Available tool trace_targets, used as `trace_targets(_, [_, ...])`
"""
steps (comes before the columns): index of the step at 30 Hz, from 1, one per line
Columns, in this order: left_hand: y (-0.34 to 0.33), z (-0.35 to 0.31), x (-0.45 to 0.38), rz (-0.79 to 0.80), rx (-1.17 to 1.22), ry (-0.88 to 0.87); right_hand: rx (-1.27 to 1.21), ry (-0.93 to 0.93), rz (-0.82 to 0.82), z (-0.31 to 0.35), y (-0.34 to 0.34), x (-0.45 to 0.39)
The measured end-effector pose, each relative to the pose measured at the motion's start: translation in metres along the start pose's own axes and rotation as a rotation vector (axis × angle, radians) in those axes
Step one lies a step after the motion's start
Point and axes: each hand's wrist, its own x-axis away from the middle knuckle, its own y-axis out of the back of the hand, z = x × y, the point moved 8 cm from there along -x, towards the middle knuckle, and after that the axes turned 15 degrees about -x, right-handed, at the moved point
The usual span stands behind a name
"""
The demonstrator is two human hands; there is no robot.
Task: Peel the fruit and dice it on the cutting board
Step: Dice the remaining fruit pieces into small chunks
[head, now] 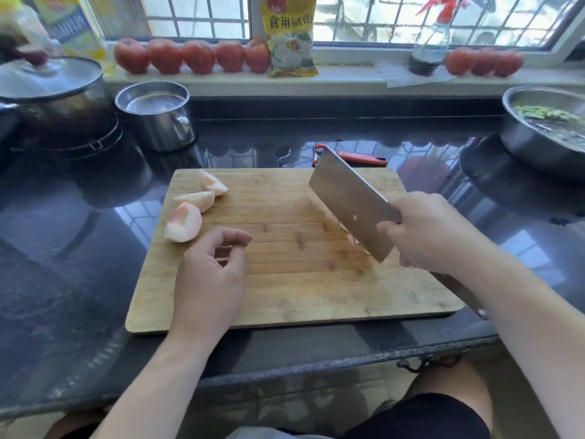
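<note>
A wooden board (294, 280) lies on a dark, glossy counter (63, 248). Three peeled, pale pink fruit pieces (183, 221) sit at the board's far left corner, close together; the nearest piece lies at the left edge of the board.

The right hand (433, 232) grips a cleaver (351, 201) where the handle meets the blade, fingers wrapped round it. The blade is raised above the right half of the board and tilted, its tip pointing away from the person. Whether a small piece of fruit lies under the blade cannot be told.

The left hand (210, 274) hovers over the left part of the board, just beside the nearest fruit piece. Its fingers are loosely curled, thumb and forefinger close together; it holds nothing visible.

A red peeler (357, 157) lies on the counter just behind the board. A steel pot (156, 117) stands at far left, next to a lidded pan (53, 90). A steel basin (544, 128) with green vegetables stands at far right. Red fruits (190, 57) line the sill (348, 80), with a yellow packet (291, 36) and a bottle (430, 49) among them.
</note>
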Motion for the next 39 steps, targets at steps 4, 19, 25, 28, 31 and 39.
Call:
trace_targets(4, [-0.014, -0.013, 0.0, 0.074, -0.002, -0.07, -0.169, 0.061, -0.018, -0.004, 0.02, 0.002])
trace_targets(19, [-0.06, -0.121, 0.0, 0.512, -0.204, -0.479, 0.369, 0.828, -0.525, -0.028, 0.0, 0.041])
trace_targets(25, [-0.137, -0.132, 0.011, 0.641, -0.473, -0.719, 0.318, 0.831, -0.649, -0.027, -0.004, 0.05])
trace_targets(28, [-0.156, -0.135, -0.007, 0.579, -0.499, -0.766, 0.302, 0.814, -0.662, -0.032, -0.008, 0.05])
trace_targets(31, [-0.16, -0.136, -0.026, 0.546, -0.459, -0.763, 0.28, 0.8, -0.662, -0.036, -0.011, 0.049])
trace_targets(39, [-0.174, -0.14, -0.032, 0.324, -0.818, -1.094, 0.239, 0.784, -0.681, -0.038, -0.021, 0.048])
